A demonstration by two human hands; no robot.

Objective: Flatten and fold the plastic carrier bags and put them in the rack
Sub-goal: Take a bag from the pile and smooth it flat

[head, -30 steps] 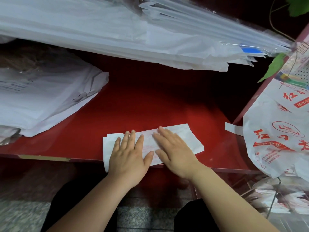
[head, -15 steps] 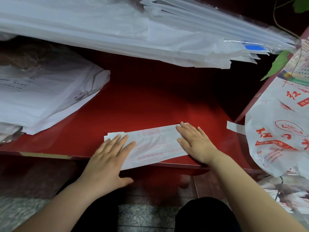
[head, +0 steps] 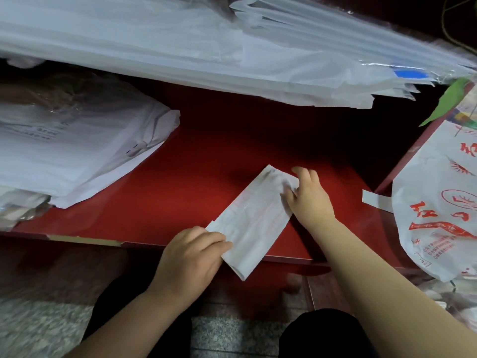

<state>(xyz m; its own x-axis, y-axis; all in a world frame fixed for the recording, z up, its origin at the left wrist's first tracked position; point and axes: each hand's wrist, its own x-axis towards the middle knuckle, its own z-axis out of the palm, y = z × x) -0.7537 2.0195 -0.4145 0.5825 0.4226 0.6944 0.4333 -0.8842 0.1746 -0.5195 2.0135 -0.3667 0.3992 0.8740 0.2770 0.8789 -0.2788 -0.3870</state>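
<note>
Carrier bag [head: 254, 223], a white strip faintly printed red; left hand [head: 191, 257] and right hand [head: 309, 202] grip its ends, fingers [head: 219, 241] curled.

Right hand [head: 311, 202] fingertips [head: 303, 173] blurred at far end of folded white plastic bag with faint red print [head: 254, 223]; print too faint to read. Left hand [head: 192, 257] covers bag's near-left corner. Large white carrier bag with red lettering [head: 438, 215] cut off by right edge
</note>
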